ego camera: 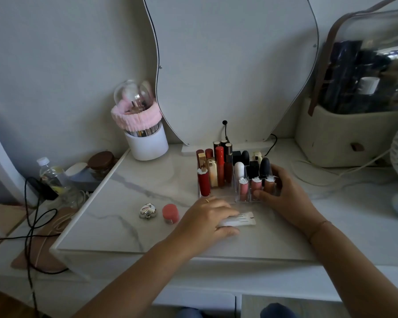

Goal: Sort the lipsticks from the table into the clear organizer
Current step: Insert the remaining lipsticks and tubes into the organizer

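The left grip, a bare hand with a ring on one finger, lies low in the middle of the frame. Its fingers and thumb are curled round a white tube that lies flat on the marble counter. The tube's printed end sticks out toward the right of the frame.

The right grip clasps the right end of the clear organizer, thumb on the front wall, fingers wrapped round the far side. The organizer stands just above the tube, at the centre of the frame. Lipsticks stand upright in its compartments: red and gold ones on the left, black ones at the back right, pink glosses in the front row beside the thumb.

To the left of the left grip, a silver heart-shaped case and a coral round pot sit near each other on the counter. Further up and left stands a white brush holder with a clear dome and a pink band. A mirror leans behind the organizer.
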Action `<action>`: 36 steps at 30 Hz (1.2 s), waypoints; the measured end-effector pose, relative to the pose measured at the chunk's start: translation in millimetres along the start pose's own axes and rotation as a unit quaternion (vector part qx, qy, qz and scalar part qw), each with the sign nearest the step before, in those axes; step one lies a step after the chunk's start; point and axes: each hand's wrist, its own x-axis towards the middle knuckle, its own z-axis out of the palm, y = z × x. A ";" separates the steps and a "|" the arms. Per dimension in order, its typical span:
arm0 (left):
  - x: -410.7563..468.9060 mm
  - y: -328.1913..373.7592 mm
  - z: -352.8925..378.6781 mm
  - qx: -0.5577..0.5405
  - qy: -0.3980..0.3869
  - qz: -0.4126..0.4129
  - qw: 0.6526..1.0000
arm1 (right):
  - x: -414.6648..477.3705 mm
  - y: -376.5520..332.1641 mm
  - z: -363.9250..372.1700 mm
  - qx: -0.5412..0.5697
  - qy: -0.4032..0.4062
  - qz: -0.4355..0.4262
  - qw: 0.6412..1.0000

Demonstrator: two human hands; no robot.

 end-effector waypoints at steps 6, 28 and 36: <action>5.7 4.7 3.6 0.025 0.010 0.001 1.000 | -0.1 -0.1 -0.2 0.010 -0.004 0.002 1.000; 57.8 -15.6 -39.5 -0.115 0.282 -0.220 0.927 | 0.5 1.1 0.0 0.024 -0.009 0.000 1.000; 59.2 -20.9 -34.1 -0.027 0.298 -0.175 0.938 | 0.9 2.4 0.8 0.028 -0.003 0.001 1.000</action>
